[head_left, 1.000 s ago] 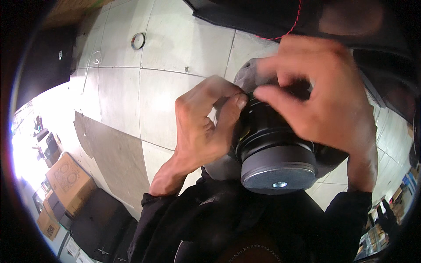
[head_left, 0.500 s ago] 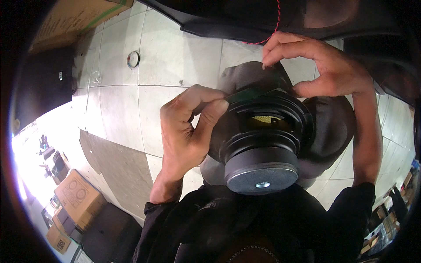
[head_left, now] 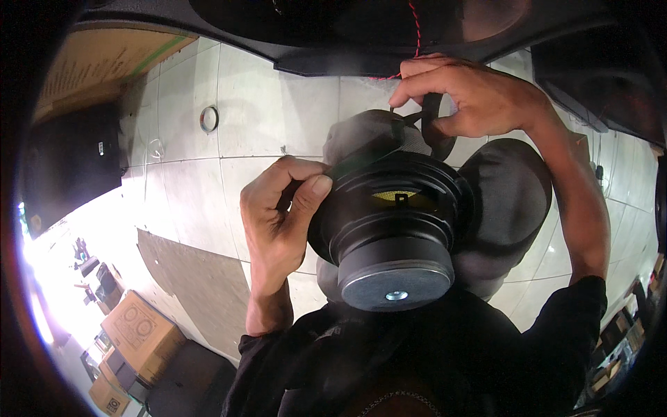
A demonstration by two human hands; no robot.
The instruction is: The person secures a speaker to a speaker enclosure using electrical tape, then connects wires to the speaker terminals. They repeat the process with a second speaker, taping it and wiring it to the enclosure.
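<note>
A black round speaker driver [head_left: 396,278] rests in my lap between my dark-clothed knees, its magnet end towards me. A yellow patch shows through an opening in its frame. My left hand [head_left: 274,215] pinches one end of a dark flexible strip [head_left: 365,154] between thumb and forefinger at the driver's left rim. Across the far side of the rim the strip runs to my right hand [head_left: 469,97]. There my thumb and fingers are closed on it, and part of it curls into a loop below them. Whether the strip sticks to the rim, I cannot tell.
Beyond my hands stands a large black cabinet [head_left: 333,42] with a twisted red-and-black wire [head_left: 417,31] hanging from it. A roll of tape [head_left: 209,119] lies on the tiled floor. Cardboard boxes [head_left: 139,333] are at the lower left; a flat brown sheet [head_left: 198,285] lies beside them.
My right hand has moved up and left, away from the rim, and a loop of strip now shows under it. My left hand keeps its pinch. The whole view has shifted slightly.
</note>
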